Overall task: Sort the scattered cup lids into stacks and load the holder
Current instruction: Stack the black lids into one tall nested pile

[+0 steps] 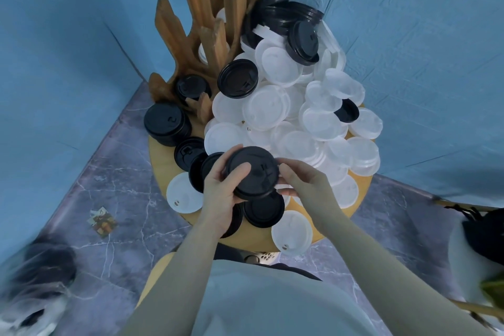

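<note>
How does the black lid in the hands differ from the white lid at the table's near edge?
The black lid is dark and opaque, the white lid pale. The black lid is held above the table by the left hand and right hand; the white lid lies flat, untouched. Both are round.

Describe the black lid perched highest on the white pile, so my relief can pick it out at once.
Start at the tall wooden holder at the back of the round table. Right of it, white lids heap toward the wall. Near the top of that heap one black lid leans tilted on edge, face toward the camera, in front of a black stack lying behind; the other black lid sits lower, beside the holder.
</note>
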Demonstrator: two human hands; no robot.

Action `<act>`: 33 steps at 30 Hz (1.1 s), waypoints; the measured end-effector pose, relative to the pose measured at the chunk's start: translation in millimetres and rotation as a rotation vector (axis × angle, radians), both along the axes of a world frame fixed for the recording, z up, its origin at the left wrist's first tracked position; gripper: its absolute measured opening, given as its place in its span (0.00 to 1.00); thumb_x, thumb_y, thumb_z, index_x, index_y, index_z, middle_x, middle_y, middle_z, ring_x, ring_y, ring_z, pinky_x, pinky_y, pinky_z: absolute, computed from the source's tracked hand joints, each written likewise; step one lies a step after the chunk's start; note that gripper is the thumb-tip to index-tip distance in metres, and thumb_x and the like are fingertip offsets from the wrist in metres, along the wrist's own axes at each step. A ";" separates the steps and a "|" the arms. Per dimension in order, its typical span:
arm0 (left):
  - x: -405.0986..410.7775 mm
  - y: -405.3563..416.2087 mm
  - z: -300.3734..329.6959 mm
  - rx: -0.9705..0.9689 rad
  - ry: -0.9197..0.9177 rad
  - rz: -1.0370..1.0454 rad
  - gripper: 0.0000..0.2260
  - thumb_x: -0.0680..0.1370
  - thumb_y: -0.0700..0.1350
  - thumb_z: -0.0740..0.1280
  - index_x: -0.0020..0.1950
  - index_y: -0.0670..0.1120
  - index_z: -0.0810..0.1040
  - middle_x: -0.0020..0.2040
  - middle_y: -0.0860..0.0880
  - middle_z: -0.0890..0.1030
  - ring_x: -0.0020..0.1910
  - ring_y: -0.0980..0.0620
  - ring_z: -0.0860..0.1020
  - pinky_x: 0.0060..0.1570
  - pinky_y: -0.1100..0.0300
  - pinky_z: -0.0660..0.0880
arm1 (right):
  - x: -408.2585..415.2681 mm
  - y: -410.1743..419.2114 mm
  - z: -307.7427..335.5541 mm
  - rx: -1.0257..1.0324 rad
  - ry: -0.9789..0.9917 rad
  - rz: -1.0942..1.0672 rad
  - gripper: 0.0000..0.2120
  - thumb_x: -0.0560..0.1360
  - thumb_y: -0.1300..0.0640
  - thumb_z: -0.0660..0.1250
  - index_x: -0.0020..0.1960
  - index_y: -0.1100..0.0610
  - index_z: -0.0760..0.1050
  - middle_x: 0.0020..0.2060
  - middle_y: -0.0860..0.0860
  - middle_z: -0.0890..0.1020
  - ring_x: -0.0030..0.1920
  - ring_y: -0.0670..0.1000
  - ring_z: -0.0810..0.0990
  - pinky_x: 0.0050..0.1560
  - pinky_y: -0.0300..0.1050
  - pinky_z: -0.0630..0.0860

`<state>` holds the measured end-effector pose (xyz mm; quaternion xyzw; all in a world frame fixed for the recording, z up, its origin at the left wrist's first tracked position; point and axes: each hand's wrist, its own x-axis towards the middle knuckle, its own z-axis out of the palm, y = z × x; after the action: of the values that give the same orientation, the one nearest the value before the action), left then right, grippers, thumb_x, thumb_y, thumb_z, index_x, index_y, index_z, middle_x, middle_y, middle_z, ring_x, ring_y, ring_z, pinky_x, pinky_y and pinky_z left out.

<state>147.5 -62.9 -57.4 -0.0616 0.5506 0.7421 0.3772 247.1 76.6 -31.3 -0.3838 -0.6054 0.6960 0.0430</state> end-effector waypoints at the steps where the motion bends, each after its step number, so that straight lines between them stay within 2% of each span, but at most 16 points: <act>1: -4.0 -5.3 -2.1 -0.009 0.002 0.058 0.18 0.71 0.42 0.75 0.60 0.54 0.81 0.61 0.48 0.81 0.59 0.46 0.81 0.49 0.43 0.82 | 3.1 -0.9 -5.1 0.105 -0.012 0.030 0.09 0.78 0.54 0.67 0.57 0.51 0.80 0.50 0.47 0.84 0.50 0.47 0.82 0.49 0.38 0.79; 4: -14.0 -23.0 -10.0 -0.060 0.037 0.165 0.19 0.70 0.43 0.75 0.60 0.56 0.82 0.61 0.48 0.80 0.60 0.46 0.81 0.52 0.44 0.82 | 22.2 -1.2 -30.7 0.570 -0.105 0.263 0.15 0.76 0.49 0.70 0.62 0.47 0.75 0.57 0.41 0.78 0.58 0.44 0.75 0.56 0.38 0.72; 6: -15.6 -30.9 -13.7 -0.075 0.045 0.189 0.20 0.70 0.44 0.74 0.61 0.54 0.81 0.63 0.46 0.80 0.60 0.45 0.81 0.53 0.43 0.81 | 33.4 -3.2 -50.9 0.866 -0.123 0.506 0.27 0.73 0.46 0.72 0.69 0.51 0.70 0.63 0.47 0.74 0.64 0.49 0.69 0.61 0.45 0.70; 9: -13.3 -35.0 -16.1 -0.063 0.033 0.216 0.18 0.71 0.44 0.74 0.60 0.55 0.81 0.63 0.45 0.80 0.60 0.44 0.81 0.52 0.44 0.81 | 36.1 -10.9 -71.7 1.234 -0.163 0.800 0.44 0.64 0.44 0.78 0.73 0.54 0.63 0.70 0.54 0.69 0.68 0.57 0.67 0.61 0.55 0.73; 12: -10.6 -35.9 -16.3 -0.056 0.027 0.234 0.18 0.72 0.42 0.75 0.61 0.55 0.81 0.61 0.47 0.81 0.60 0.45 0.81 0.52 0.45 0.82 | 28.8 -16.7 -81.0 1.331 -0.231 0.877 0.51 0.57 0.43 0.81 0.74 0.55 0.63 0.70 0.56 0.71 0.67 0.59 0.72 0.60 0.55 0.74; 16: -9.5 -35.8 -13.5 -0.044 0.012 0.248 0.17 0.76 0.39 0.71 0.63 0.53 0.79 0.61 0.46 0.80 0.60 0.43 0.80 0.49 0.48 0.83 | 23.9 -17.1 -83.6 1.386 -0.190 0.804 0.47 0.59 0.46 0.80 0.73 0.56 0.65 0.66 0.55 0.73 0.63 0.58 0.75 0.57 0.54 0.75; 18: -10.3 -36.1 -12.9 -0.037 0.005 0.243 0.21 0.73 0.42 0.74 0.64 0.54 0.79 0.62 0.46 0.80 0.60 0.44 0.81 0.48 0.49 0.83 | 24.4 -15.8 -76.3 1.338 -0.152 0.748 0.45 0.63 0.46 0.76 0.74 0.55 0.62 0.68 0.54 0.71 0.65 0.57 0.72 0.59 0.54 0.73; 20: -11.2 -35.8 -12.4 -0.020 -0.004 0.238 0.26 0.71 0.43 0.75 0.68 0.55 0.77 0.64 0.46 0.80 0.60 0.45 0.81 0.48 0.51 0.82 | 25.8 -15.1 -63.7 1.174 -0.084 0.625 0.41 0.66 0.45 0.71 0.75 0.54 0.61 0.71 0.52 0.67 0.67 0.52 0.67 0.63 0.49 0.68; 22: -12.1 -34.9 -11.7 0.002 -0.012 0.233 0.28 0.70 0.43 0.73 0.69 0.56 0.75 0.65 0.46 0.79 0.61 0.46 0.81 0.49 0.50 0.82 | 24.6 -15.2 -42.9 0.847 0.002 0.441 0.35 0.68 0.43 0.68 0.72 0.52 0.67 0.71 0.49 0.66 0.70 0.47 0.65 0.67 0.42 0.64; 23: -12.3 -34.1 -11.3 0.003 -0.004 0.222 0.27 0.70 0.43 0.73 0.68 0.57 0.76 0.65 0.46 0.79 0.61 0.47 0.81 0.50 0.50 0.82 | 22.0 -15.4 -29.5 0.653 0.036 0.339 0.30 0.68 0.42 0.67 0.68 0.49 0.71 0.69 0.46 0.68 0.68 0.44 0.67 0.66 0.38 0.66; 25: -12.3 -31.8 -10.2 -0.013 0.020 0.186 0.25 0.70 0.45 0.73 0.67 0.56 0.77 0.65 0.46 0.78 0.61 0.47 0.80 0.51 0.49 0.82 | 12.2 -14.7 -3.7 0.297 0.079 0.181 0.20 0.67 0.39 0.66 0.57 0.45 0.79 0.59 0.46 0.77 0.57 0.42 0.76 0.56 0.38 0.71; 26: -12.2 -30.0 -9.8 -0.021 0.025 0.168 0.24 0.70 0.46 0.74 0.66 0.56 0.78 0.66 0.46 0.78 0.62 0.47 0.80 0.51 0.48 0.82 | 6.1 -13.7 5.0 0.151 0.106 0.134 0.16 0.69 0.39 0.65 0.52 0.44 0.81 0.52 0.50 0.81 0.49 0.45 0.78 0.49 0.39 0.73; 27: -11.9 -28.1 -9.9 -0.027 0.024 0.154 0.24 0.70 0.48 0.75 0.66 0.57 0.78 0.66 0.47 0.78 0.62 0.47 0.80 0.52 0.48 0.82 | -0.4 -12.7 11.5 0.028 0.116 0.102 0.16 0.71 0.38 0.64 0.49 0.45 0.83 0.46 0.54 0.83 0.42 0.49 0.78 0.43 0.41 0.73; 29: -11.5 -23.8 -9.1 -0.028 0.017 0.140 0.23 0.70 0.51 0.74 0.65 0.56 0.78 0.65 0.48 0.78 0.62 0.47 0.79 0.52 0.46 0.82 | -14.6 -12.2 20.5 -0.131 0.057 0.047 0.21 0.73 0.34 0.61 0.47 0.48 0.85 0.40 0.59 0.83 0.35 0.55 0.77 0.34 0.43 0.73; 31: -11.1 -20.3 -7.9 -0.012 0.015 0.128 0.21 0.73 0.54 0.69 0.65 0.55 0.78 0.64 0.50 0.80 0.62 0.49 0.80 0.52 0.43 0.82 | -25.6 -11.7 22.6 -0.149 -0.073 0.039 0.31 0.71 0.28 0.60 0.46 0.54 0.83 0.35 0.63 0.81 0.30 0.57 0.75 0.31 0.43 0.72; 33: -10.2 -17.9 -6.0 0.008 0.016 0.109 0.20 0.74 0.57 0.65 0.65 0.54 0.77 0.63 0.51 0.80 0.62 0.49 0.80 0.50 0.43 0.82 | -31.4 -10.8 22.6 -0.108 -0.172 0.029 0.32 0.75 0.31 0.58 0.47 0.61 0.80 0.28 0.62 0.78 0.28 0.56 0.73 0.31 0.42 0.71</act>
<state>137.3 -80.8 -63.3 -0.0840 0.5465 0.7642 0.3320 215.7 65.9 -8.7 -0.4349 -0.5742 0.6925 -0.0400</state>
